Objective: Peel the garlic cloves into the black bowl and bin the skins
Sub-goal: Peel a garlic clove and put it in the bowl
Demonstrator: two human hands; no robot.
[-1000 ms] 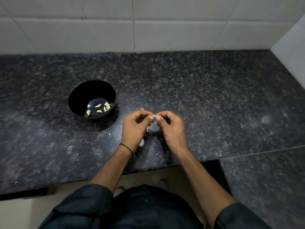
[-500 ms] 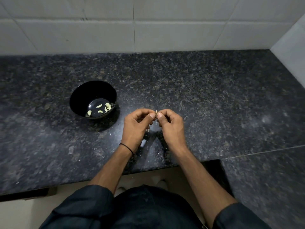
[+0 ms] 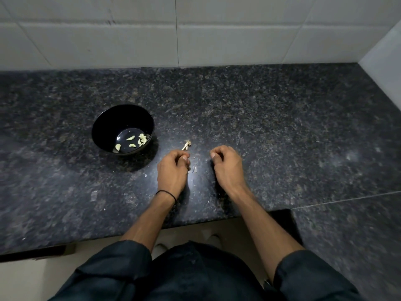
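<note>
From the head camera, the left hand [image 3: 173, 168] is hovering low over the dark speckled bench [image 3: 260, 127], its grip drawn narrow: fingers curling under, thumb pressing against the side of the forefinger. Whether anything is sitting inside that curl cannot be told. The right hand [image 3: 227, 166] is lying well apart from it, to the right, also curling in tight with the thumb tip tucking toward the fingers. What it is holding, if anything, cannot be told either.

A small pale garlic stub [image 3: 187, 145] is lying on the bench just beyond the left hand's knuckles, apart from them. Thin bits of skin [image 3: 194, 169] are lying on the bench between the two hands.

The black bowl [image 3: 112, 122] is standing upright to the left of the hands and a little farther back, with several peeled cloves [image 3: 130, 138] resting in its bottom. A thin black band [image 3: 166, 193] is circling the left wrist. A pale tiled wall [image 3: 130, 40] is rising behind the bench.
</note>
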